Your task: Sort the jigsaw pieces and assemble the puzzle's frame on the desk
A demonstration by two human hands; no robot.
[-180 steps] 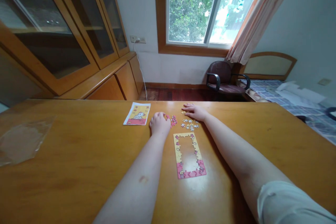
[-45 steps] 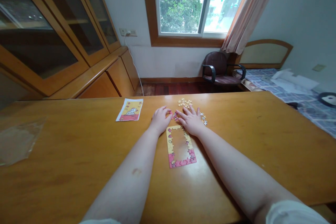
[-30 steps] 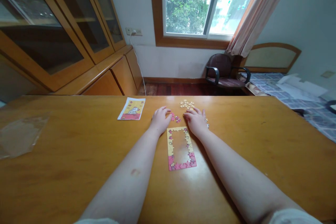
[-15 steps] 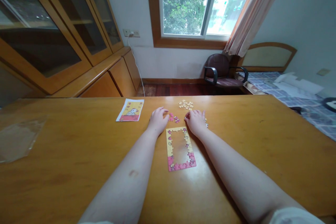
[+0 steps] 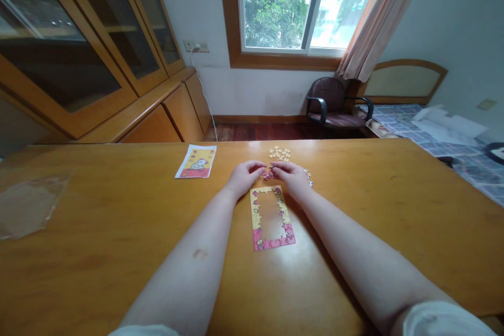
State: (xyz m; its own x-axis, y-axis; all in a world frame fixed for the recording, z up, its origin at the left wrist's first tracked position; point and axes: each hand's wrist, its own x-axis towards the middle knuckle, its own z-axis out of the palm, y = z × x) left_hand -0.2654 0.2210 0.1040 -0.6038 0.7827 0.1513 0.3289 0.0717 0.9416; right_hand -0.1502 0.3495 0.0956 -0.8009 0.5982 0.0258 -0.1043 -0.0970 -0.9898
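My left hand (image 5: 244, 177) is over the left side of a small heap of pink puzzle pieces (image 5: 268, 175), thumb and fingers drawn together; what they hold, if anything, is too small to tell. Facing it, my right hand (image 5: 293, 178) pinches a small puzzle piece (image 5: 271, 167) at the heap's upper edge. The two sets of fingertips nearly meet. Just nearer to me lies the puzzle's assembled border (image 5: 256, 220), yellow above and pink below, with a hollow middle. Beyond the hands is a group of pale yellow pieces (image 5: 279, 154). Whitish pieces (image 5: 308, 176) lie partly hidden behind my right hand.
A picture card (image 5: 196, 161) with a white animal on yellow and pink lies left of my hands. A clear plastic bag (image 5: 31, 207) is at the far left of the wooden table (image 5: 157, 210). Beyond stand a cabinet (image 5: 149, 110), an armchair (image 5: 333, 102) and a bed (image 5: 429, 123).
Both hands have moved toward each other over the pink pieces, my left going right and my right going left. More of the whitish pieces now shows. The view has shifted slightly.
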